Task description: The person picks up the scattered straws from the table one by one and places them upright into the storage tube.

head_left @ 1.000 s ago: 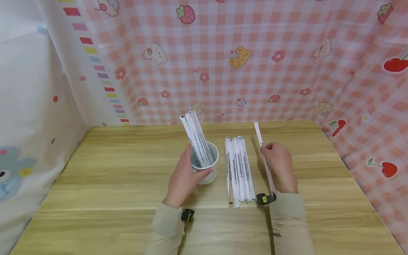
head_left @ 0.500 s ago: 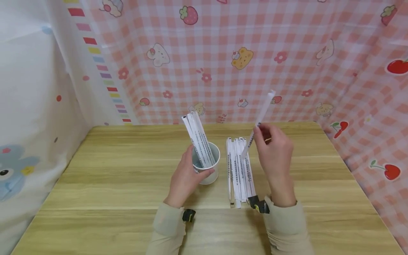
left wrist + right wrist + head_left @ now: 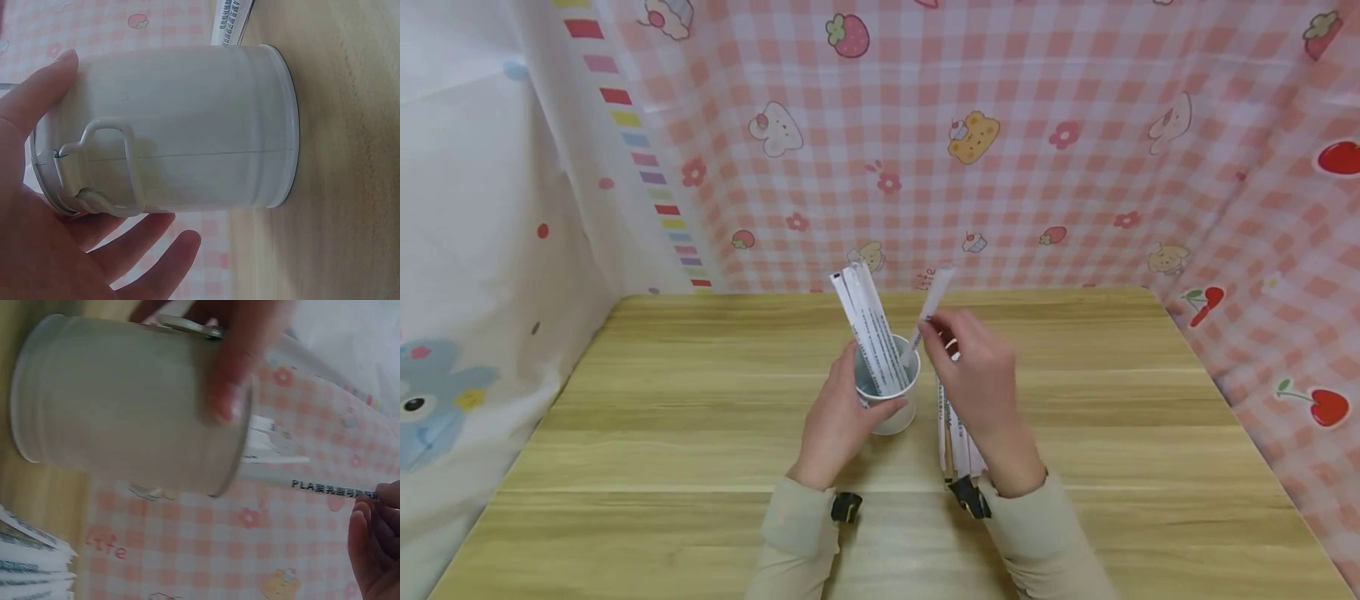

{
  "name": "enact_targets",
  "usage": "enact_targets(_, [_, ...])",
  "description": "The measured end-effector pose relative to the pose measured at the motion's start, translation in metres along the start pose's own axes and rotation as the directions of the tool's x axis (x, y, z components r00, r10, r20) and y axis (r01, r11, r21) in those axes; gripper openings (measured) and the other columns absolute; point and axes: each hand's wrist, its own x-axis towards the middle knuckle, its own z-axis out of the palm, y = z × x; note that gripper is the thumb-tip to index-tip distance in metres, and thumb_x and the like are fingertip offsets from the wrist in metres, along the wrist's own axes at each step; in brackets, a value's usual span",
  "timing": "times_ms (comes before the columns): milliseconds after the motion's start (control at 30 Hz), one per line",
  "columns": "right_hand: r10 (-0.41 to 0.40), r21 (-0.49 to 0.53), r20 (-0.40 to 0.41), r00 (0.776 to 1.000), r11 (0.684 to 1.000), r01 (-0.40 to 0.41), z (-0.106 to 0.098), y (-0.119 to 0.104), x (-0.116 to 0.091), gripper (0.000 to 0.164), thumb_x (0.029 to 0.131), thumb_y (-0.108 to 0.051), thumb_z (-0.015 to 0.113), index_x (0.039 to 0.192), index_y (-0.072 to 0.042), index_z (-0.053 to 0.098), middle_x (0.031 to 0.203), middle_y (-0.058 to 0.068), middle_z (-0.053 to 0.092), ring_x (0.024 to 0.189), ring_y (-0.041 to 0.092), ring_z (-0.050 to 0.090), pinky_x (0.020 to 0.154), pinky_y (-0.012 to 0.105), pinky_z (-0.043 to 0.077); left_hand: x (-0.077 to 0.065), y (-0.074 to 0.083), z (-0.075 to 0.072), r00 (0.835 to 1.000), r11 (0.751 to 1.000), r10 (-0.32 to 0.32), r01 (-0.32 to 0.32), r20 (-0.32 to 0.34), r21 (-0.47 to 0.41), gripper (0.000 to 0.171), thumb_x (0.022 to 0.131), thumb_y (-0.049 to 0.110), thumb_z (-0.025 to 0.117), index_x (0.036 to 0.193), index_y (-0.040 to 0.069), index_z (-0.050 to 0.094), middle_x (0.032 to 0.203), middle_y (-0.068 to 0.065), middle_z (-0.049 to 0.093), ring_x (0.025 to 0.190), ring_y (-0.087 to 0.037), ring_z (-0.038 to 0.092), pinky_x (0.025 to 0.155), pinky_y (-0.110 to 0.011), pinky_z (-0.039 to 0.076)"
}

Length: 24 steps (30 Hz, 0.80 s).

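Note:
A small white metal bucket stands upright on the table, and my left hand grips it by the rim with the thumb at the front. Its wire ear shows in the left wrist view. A bunch of paper-wrapped straws leans left inside it. My right hand pinches one wrapped straw by its middle. This straw is tilted, its lower end in the bucket's mouth, and printed "PLA" in the right wrist view. More wrapped straws lie in a row on the table, partly hidden under my right hand.
The wooden table reaches back to a pink checked cloth. White cloth hangs at the left, and cherry-printed cloth at the right. Black straps sit at both wrists.
My right hand has lifted a wrapped straw from the table's right side and carried it left over the row to the bucket. The left hand still holds the bucket in place.

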Motion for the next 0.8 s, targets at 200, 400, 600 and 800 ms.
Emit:
enact_targets(200, [0.080, -0.110, 0.141, 0.987, 0.992, -0.065, 0.023, 0.009, -0.010, 0.014, 0.082, -0.019, 0.064, 0.088, -0.006, 0.064, 0.073, 0.001, 0.060, 0.061, 0.010, 0.054, 0.050, 0.023, 0.045, 0.000, 0.001, 0.000, 1.000, 1.000, -0.015, 0.015, 0.012, -0.010, 0.094, 0.067, 0.047, 0.073, 0.140, 0.022, 0.020, 0.132, -0.004, 0.039, 0.114, -0.024, 0.045, 0.085, -0.042, 0.043])
enact_targets(400, [0.222, -0.219, 0.264, 0.938, 0.961, -0.166, 0.036, 0.017, -0.016, 0.016, 0.083, -0.022, 0.064, 0.090, -0.008, 0.066, 0.075, -0.001, 0.059, 0.061, 0.010, 0.052, 0.050, 0.023, 0.041, -0.001, 0.001, -0.001, 1.000, 1.000, -0.003, 0.004, 0.012, -0.020, 0.095, 0.066, 0.049, 0.073, 0.141, 0.023, 0.019, 0.133, -0.002, 0.038, 0.114, -0.022, 0.045, 0.085, -0.042, 0.043])
enact_targets(600, [0.318, -0.280, 0.307, 0.897, 0.931, -0.235, 0.045, 0.024, -0.023, 0.016, 0.080, -0.025, 0.067, 0.088, -0.012, 0.066, 0.074, -0.002, 0.053, 0.059, 0.011, 0.047, 0.047, 0.025, 0.037, 0.000, 0.002, -0.001, 1.000, 1.000, 0.004, -0.004, 0.012, -0.007, 0.096, 0.067, 0.048, 0.073, 0.141, 0.022, 0.019, 0.133, -0.003, 0.038, 0.114, -0.022, 0.044, 0.086, -0.041, 0.042])
enact_targets(800, [0.347, -0.253, 0.330, 0.878, 0.928, -0.272, 0.045, 0.027, -0.023, 0.018, 0.081, -0.027, 0.065, 0.093, -0.013, 0.066, 0.077, -0.003, 0.056, 0.063, 0.011, 0.050, 0.050, 0.025, 0.039, 0.000, -0.001, 0.000, 1.000, 1.000, 0.020, -0.020, 0.002, 0.002, 0.095, 0.067, 0.048, 0.072, 0.141, 0.022, 0.019, 0.133, -0.003, 0.038, 0.114, -0.023, 0.045, 0.085, -0.042, 0.043])
